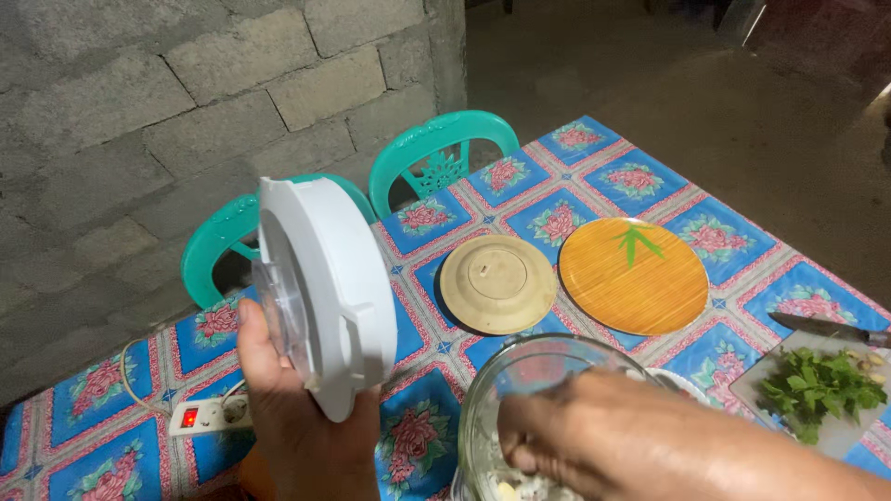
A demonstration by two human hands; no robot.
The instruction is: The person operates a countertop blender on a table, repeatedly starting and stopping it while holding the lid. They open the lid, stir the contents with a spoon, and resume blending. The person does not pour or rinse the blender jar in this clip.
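Up at the left, the left hand (297, 417) has its fingers clamped on one white round lid (325, 292), held on edge. Whether the right hand's (594, 436) fingers are apart or together cannot be told; it rests at the one glass jar (520, 371). Two plates (634, 276), two green chairs (436, 148), one knife (826, 327).

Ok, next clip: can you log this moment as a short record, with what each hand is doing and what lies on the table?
left hand: holds a round white lid upright, raised above the table
right hand: reaches into a clear glass bowl; fingertips hidden
bowl contents: pale pieces, too unclear to name
table: blue floral cloth
plates: tan plate upside down, orange plate beside it
far right: green leaves on a board, knife behind
near left: power strip, red switch
behind: two teal chairs
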